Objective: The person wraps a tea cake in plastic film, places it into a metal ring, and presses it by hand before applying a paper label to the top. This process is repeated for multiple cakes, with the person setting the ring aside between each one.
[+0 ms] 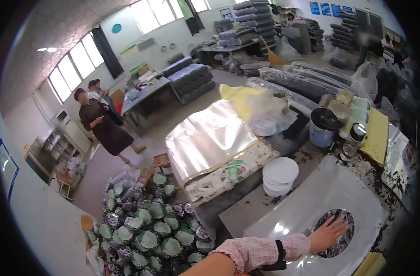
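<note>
My left hand, in a pink sleeve with a black band, lies with spread fingers on a dark round piece that looks shiny and crinkled. The hand hides part of that piece. Around it is a glossy, pale grey sheet on the work table. A stack of white round discs sits at the sheet's far left edge. My right hand is out of view.
Wrapped round bundles with green-white tops are piled at lower left. Silver foil sheets lie beyond the discs. A bucket and glass jar stand among dark crumbs at right. Two people stand at left.
</note>
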`<state>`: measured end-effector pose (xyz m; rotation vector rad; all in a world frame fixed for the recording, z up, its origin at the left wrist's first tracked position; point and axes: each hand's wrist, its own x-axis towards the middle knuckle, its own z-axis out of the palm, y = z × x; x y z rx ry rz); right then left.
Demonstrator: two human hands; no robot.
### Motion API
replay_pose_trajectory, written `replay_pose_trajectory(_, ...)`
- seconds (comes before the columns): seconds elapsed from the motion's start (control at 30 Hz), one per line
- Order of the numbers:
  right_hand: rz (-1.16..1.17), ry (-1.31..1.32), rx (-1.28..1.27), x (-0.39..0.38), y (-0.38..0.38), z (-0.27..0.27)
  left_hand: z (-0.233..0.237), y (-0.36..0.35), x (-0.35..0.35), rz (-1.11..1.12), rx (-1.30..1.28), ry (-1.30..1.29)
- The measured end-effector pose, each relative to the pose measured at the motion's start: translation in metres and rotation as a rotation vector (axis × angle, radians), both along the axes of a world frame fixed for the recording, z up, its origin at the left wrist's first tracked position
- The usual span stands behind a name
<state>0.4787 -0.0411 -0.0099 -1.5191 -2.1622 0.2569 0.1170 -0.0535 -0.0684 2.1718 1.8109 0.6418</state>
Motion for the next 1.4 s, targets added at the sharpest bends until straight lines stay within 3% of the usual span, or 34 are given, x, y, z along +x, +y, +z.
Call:
replay_pose_trajectory(0.1,-0.092,0.168,-0.016,0.003,0.035,-0.006,0.025,-0.005,-0.003,0.043,0.014,0.29)
replay_pose_trajectory(0.17,-0.116,0.266,0.034,-0.01,0.047,-0.003,0.048,-0.008,-0.008,0.045,-0.033,0.319)
replay_pose_trajectory(0.2,-0.09,0.292,0.066,-0.025,0.053,0.002,0.041,-0.006,-0.005,0.101,0.023,0.191)
replay_pose_trajectory(0.37,0.437,0.249,0.019,-0.13,0.043,-0.011,0.049,-0.004,0.001,0.122,-0.049,0.162)
replay_pose_trajectory(0.4,0.536,0.176,-0.034,-0.146,0.039,-0.017,0.056,-0.004,0.001,0.095,-0.176,0.331)
replay_pose_trajectory(0.47,0.65,0.133,0.004,-0.172,0.041,-0.005,0.033,-0.008,-0.01,0.048,-0.022,0.183)
replay_pose_trajectory(0.57,0.749,-0.028,0.001,-0.187,0.044,-0.003,-0.013,-0.014,-0.02,-0.036,-0.157,-0.181)
replay_pose_trajectory(0.67,0.715,-0.097,-0.063,-0.193,0.035,-0.002,0.004,-0.015,-0.015,-0.041,-0.173,-0.046)
replay_pose_trajectory(0.73,0.619,-0.007,-0.079,-0.201,0.037,0.013,-0.003,-0.01,-0.011,-0.016,-0.365,-1.014)
replay_pose_trajectory(0.8,0.612,0.14,-0.158,-0.212,0.04,0.015,-0.006,-0.016,-0.006,0.019,-0.36,-0.985)
replay_pose_trajectory(0.87,0.695,0.348,-0.244,-0.23,0.064,-0.005,0.016,-0.006,-0.008,0.015,-0.105,0.055)
replay_pose_trajectory(0.9,0.659,0.404,-0.322,-0.233,0.069,-0.028,0.023,-0.008,-0.012,-0.002,-0.041,-0.102)
replay_pose_trajectory(0.97,0.723,0.317,-0.204,-0.233,0.068,-0.023,0.042,-0.01,-0.033,-0.031,-0.084,-0.5)
replay_pose_trajectory(1.03,0.787,0.14,-0.093,-0.23,0.067,-0.014,0.041,-0.006,-0.067,0.04,-0.223,-1.418)
replay_pose_trajectory(1.1,0.793,-0.084,0.015,-0.239,0.059,-0.008,0.055,-0.001,-0.073,0.023,-0.121,-1.049)
replay_pose_trajectory(1.13,0.775,-0.084,-0.057,-0.241,0.058,-0.013,0.063,-0.001,-0.075,0.023,-0.072,-0.873)
replay_pose_trajectory(1.17,0.763,-0.09,-0.13,-0.242,0.058,-0.017,0.071,0.012,-0.068,-0.234,0.006,-0.455)
replay_pose_trajectory(1.27,0.729,-0.124,-0.2,-0.245,0.062,-0.024,0.051,0.043,-0.041,-0.433,-0.044,0.021)
replay_pose_trajectory(1.4,0.709,-0.168,-0.236,-0.248,0.065,-0.038,0.036,0.051,-0.039,-0.386,-0.107,0.032)
